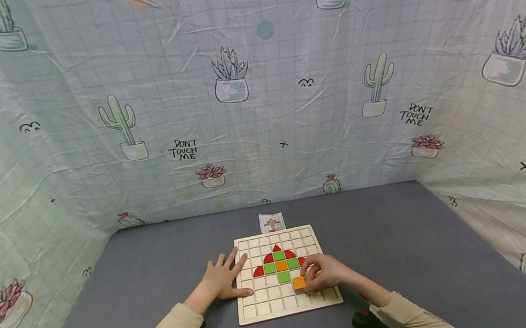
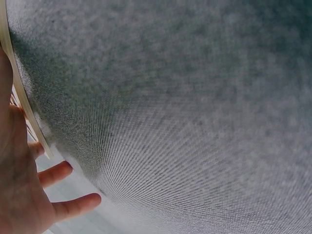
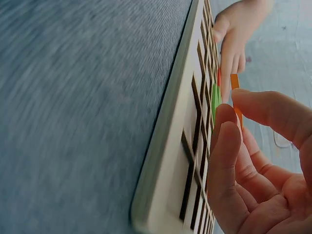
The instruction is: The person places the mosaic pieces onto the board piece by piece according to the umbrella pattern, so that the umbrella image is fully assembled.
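A pale wooden grid board (image 1: 265, 308) lies on the table, with red, green and orange flat tiles set in its squares. My left hand (image 1: 220, 279) rests with fingers spread on the board's left edge; in the left wrist view that hand (image 2: 22, 195) shows straight fingers beside the rim. Over the lower right part of the board, my right hand (image 1: 325, 272) pinches an orange square tile (image 1: 299, 284) between thumb and fingertips. In the right wrist view the tile (image 3: 235, 82) is seen edge-on, raised off the board. Just above it on the grid is a green square (image 1: 284, 277).
A small card (image 1: 272, 223) with a printed coloured pattern lies behind the board. Near my right forearm sits a black object (image 1: 364, 320), partly hidden. Grey cloth covers the table (image 1: 383, 237), and a cactus-print curtain (image 1: 256, 119) surrounds it at the back and sides.
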The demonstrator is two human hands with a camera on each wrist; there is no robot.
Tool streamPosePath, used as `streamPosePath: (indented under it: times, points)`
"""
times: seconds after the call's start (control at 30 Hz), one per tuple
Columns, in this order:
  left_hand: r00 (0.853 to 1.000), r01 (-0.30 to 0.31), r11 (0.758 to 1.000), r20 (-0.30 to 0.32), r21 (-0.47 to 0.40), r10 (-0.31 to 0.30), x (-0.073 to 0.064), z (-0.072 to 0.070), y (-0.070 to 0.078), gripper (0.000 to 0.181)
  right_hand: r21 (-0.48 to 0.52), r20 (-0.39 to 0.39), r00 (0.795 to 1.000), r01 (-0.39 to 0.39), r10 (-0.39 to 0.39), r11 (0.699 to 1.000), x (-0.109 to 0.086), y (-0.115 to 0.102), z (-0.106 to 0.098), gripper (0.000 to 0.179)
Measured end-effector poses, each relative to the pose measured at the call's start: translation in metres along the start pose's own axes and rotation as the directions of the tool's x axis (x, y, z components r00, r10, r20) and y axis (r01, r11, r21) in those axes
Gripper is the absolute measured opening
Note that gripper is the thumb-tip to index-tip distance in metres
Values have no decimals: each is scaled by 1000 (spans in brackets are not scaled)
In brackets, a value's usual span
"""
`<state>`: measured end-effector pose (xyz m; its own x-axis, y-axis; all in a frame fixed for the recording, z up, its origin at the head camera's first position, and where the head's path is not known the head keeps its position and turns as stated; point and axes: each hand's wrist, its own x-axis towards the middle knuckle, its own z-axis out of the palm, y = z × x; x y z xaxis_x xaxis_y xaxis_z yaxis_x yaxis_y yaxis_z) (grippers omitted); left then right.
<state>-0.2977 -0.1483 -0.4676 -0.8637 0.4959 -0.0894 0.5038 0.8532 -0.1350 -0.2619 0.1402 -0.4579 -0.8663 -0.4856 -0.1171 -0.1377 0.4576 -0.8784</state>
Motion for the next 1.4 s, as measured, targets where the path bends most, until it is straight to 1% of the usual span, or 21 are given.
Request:
streamPosePath:
  times: [0.2, 0.47, 0.73, 1.17, 1.4]
  points:
    - [1000, 5, 1000, 12, 4, -5, 2, 1, -1, 87, 1, -5, 1000, 2, -2, 1000, 7, -4, 8, 23]
    - [1000, 8, 1000, 20, -17, -8, 3, -1, -2, 88, -64, -33, 999, -7, 5, 998, 13, -9, 17, 23]
    - [1000, 8, 1000, 24, -18, -7, 3, -2, -2, 88, -130, -95, 995, -29, 16, 991, 19, -10, 23, 23]
    - [1000, 4, 1000, 21, -3, -4, 1, -2, -1, 87, -111, -99, 993, -75, 64, 991, 18, -15, 27, 25]
    - [1000, 4, 1000, 17, -9, -4, 1, -1, 0, 87, -121, -102, 994, -54, 42, 991, 17, -12, 27, 21]
